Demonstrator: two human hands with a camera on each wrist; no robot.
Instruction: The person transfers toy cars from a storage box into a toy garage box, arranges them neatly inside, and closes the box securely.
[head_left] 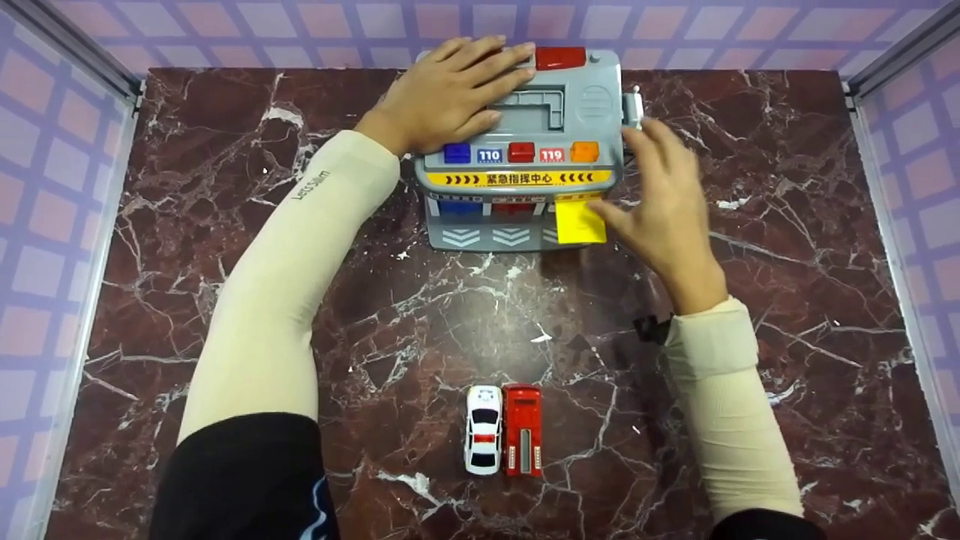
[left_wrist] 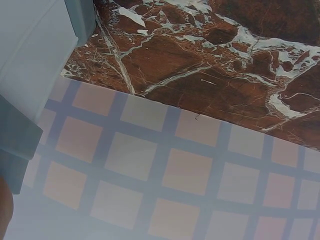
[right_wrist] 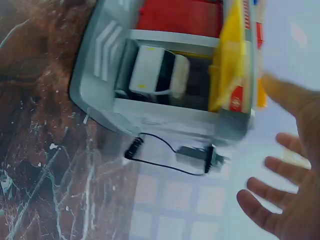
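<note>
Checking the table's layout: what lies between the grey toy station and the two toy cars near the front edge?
Only bare marble table lies between the toy station and the white car and red fire truck, as the head view shows.

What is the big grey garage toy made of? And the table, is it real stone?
The grey toy garage looks like moulded plastic: smooth, slightly glossy, with bright coloured buttons. The dark red table top looks like polished marble with white veins, though it could be a printed imitation.

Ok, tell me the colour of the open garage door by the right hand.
Yellow: the open door, clearest in the head view.
</note>
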